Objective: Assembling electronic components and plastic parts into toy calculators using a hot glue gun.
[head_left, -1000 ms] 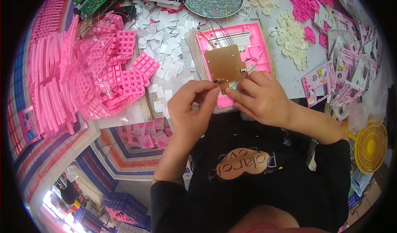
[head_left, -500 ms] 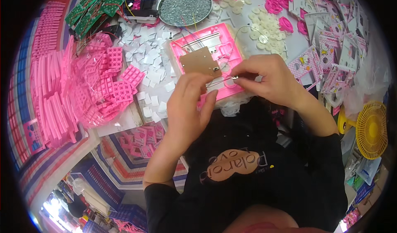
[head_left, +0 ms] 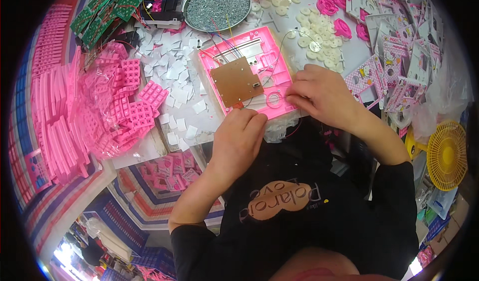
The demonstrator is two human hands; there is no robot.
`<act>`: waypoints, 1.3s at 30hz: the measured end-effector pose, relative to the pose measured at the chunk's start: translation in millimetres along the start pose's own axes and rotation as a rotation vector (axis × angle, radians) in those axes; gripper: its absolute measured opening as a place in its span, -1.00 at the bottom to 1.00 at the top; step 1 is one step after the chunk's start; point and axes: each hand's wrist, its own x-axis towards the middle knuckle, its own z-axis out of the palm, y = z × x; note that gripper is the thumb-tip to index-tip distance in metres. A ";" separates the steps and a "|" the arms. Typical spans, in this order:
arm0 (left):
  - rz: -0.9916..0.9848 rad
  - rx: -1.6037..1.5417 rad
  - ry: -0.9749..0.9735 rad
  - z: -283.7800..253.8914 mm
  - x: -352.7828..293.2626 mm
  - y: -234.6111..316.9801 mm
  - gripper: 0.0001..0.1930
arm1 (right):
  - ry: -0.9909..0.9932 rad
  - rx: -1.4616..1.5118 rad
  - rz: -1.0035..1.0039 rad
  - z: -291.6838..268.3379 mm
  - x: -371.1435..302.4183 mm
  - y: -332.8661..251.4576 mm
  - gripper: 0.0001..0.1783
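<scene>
The shallow rectangular shell of glossy pink plastic (head_left: 282, 74) lay open and askew on the pale tabletop, clear crumpled plastic film (head_left: 276, 131) poking out along its near edge. Low walls and small posts stood inside it, with a pink raised ring (head_left: 273, 99) toward the near right corner and a silvery strip across the far part. A flat, nearly square, matt brown circuit board (head_left: 232, 81) covered much of its left half, bearing a small pale-and-dark component by its right edge. Thin coloured wires (head_left: 233, 45) fanned out beyond the board's far side. The left hand (head_left: 238, 139) was at the near edge, fingers curled and pressed together; what they pinched, if anything, could not be told. The right hand (head_left: 324, 96) was at the right edge, thumb and forefinger bent toward each other; whether they gripped anything was unclear.
</scene>
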 end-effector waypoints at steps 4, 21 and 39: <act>-0.005 -0.011 -0.001 -0.2 0.0 -1.4 -0.78 | -0.032 0.194 -0.068 -1.1 -7.1 1.9 -0.88; 0.175 0.238 -0.222 -6.2 7.8 -2.5 -0.40 | 0.259 0.123 -0.323 38.5 -26.4 29.2 -0.74; 0.248 0.378 -0.328 0.2 9.0 0.3 -0.35 | 0.158 -0.316 0.082 19.8 118.1 -10.2 -0.76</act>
